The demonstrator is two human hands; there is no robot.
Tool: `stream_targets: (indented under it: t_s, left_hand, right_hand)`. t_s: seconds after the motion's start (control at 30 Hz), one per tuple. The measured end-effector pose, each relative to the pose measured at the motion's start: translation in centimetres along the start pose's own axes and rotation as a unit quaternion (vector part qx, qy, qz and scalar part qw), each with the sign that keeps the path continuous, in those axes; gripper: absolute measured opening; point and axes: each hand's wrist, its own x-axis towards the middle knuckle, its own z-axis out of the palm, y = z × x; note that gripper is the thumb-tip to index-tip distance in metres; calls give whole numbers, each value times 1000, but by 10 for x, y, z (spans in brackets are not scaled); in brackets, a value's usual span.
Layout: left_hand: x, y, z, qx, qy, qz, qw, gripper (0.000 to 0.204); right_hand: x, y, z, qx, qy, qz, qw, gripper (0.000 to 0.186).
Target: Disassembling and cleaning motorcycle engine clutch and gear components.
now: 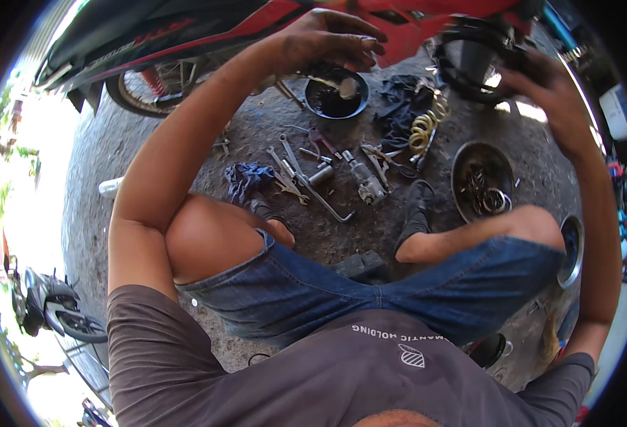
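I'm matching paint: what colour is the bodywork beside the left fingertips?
The bodywork is red, seen in the head view.

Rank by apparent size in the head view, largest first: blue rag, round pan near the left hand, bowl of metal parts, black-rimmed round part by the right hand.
1. Black-rimmed round part, though blurred
2. Bowl of metal parts
3. Round pan
4. Blue rag

person's hands (328, 41) ×2 | motorcycles (420, 32) ×2 | black pan (338, 116) ×1 | bowl of metal parts (481, 151) ×1 | yellow coiled hose (419, 130) ×1 | blue cloth (248, 178) ×1 | black cloth (397, 99) ×1 | shoes (417, 208) ×2
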Motion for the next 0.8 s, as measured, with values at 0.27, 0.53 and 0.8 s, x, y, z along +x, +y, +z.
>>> stream_targets:
  t_s: [0.27, 0.53, 0.8]
  left_hand:
    - [-87, -85, -51, -153, 215, -26, 964, 39]
    - [-140, -306, -2, 432, -201, -234, 847, 43]
    - [-92, -406, 92, 506, -16, -189, 842, 53]
  right_hand:
    - [166, -23, 169, 45, -45, -95, 993, 38]
    - [187, 12, 223, -9, 24, -104, 994, 29]
    - [213, 34, 259, 37, -17, -80, 996, 33]
